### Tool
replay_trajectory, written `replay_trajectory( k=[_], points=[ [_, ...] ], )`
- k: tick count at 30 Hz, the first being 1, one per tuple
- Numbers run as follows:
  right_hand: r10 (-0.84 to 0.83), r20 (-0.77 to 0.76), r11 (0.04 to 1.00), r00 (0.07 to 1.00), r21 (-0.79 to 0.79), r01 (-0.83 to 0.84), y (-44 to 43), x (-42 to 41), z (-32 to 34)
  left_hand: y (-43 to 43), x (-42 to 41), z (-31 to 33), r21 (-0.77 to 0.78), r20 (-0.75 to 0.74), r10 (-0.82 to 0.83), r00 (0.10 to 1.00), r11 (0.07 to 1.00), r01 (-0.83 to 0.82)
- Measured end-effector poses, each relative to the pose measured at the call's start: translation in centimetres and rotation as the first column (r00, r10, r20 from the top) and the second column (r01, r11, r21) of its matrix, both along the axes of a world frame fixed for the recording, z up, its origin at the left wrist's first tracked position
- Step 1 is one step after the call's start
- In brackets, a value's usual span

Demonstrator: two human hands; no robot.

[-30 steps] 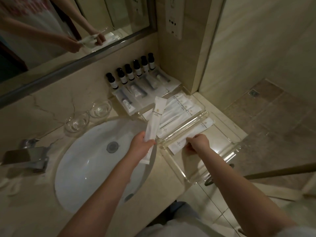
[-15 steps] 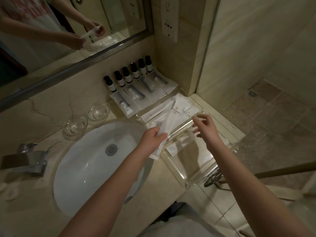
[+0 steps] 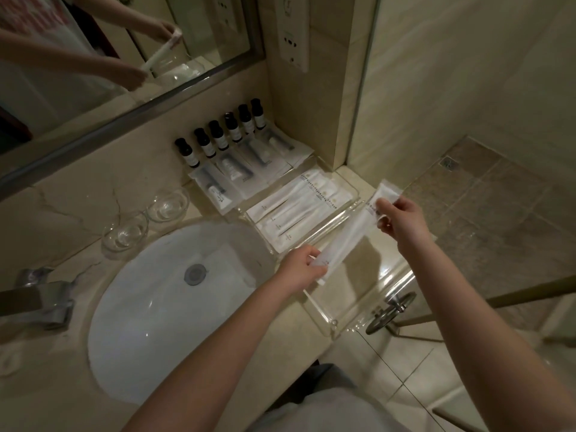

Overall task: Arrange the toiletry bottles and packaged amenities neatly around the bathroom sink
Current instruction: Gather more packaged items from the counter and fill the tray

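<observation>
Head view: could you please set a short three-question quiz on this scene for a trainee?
1. True or false: the left hand and the right hand grip the same white packet.
2. How many dark-capped bottles stand below the mirror?
3. The two glass bowls sit: A in the basin; B on the counter; C in the clear tray.
Key: 1 true; 2 six; 3 B.

Left hand (image 3: 300,269), right hand (image 3: 402,218), forearms (image 3: 218,353) bare; pale shirt (image 3: 327,410), red lettering visible in mirror (image 3: 78,98) far left.
</observation>
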State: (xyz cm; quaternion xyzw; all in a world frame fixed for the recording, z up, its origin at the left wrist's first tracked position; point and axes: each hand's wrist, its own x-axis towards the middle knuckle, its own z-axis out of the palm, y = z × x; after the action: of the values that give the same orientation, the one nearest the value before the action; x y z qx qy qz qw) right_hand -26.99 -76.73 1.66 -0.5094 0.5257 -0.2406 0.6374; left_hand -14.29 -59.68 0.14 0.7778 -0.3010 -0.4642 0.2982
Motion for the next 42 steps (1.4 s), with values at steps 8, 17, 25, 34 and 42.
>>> replay_trajectory(
  k=[8, 17, 25, 34, 42],
  points=[
    [-0.159, -0.290, 0.981, 0.944, 0.065, 0.185, 0.0, -1.0, -5.5, -0.7, -2.2, -3.4, 0.167, 0.318, -0.225, 0.921, 0.969, 0.180],
    [0.024, -0.723, 0.960, 0.691, -0.177, -0.219, 1.4, 0.1, -5.8, -0.4, -1.5, -5.0, 0.277, 0.625, -0.444, 0.642, 0.895, 0.349],
    [0.135, -0.863, 0.577, 0.487, -0.331, -0.747, 1.8, -1.2, -6.7, 0.2, -1.9, -4.3, 0.295, 0.649, -0.517, 0.558, 0.847, 0.443],
    [0.189, -0.845, 0.597, 0.501, -0.306, -0.741, 3.0, -1.6, -7.7, 0.1, -1.4, -4.3, 0.297, 0.664, -0.498, 0.558, 0.860, 0.415],
    [0.176, -0.850, 0.600, 0.497, -0.308, -0.739, 3.4, -1.4, -6.0, 0.8, -0.9, -4.2, 0.265, 0.652, -0.462, 0.601, 0.882, 0.391]
  ],
)
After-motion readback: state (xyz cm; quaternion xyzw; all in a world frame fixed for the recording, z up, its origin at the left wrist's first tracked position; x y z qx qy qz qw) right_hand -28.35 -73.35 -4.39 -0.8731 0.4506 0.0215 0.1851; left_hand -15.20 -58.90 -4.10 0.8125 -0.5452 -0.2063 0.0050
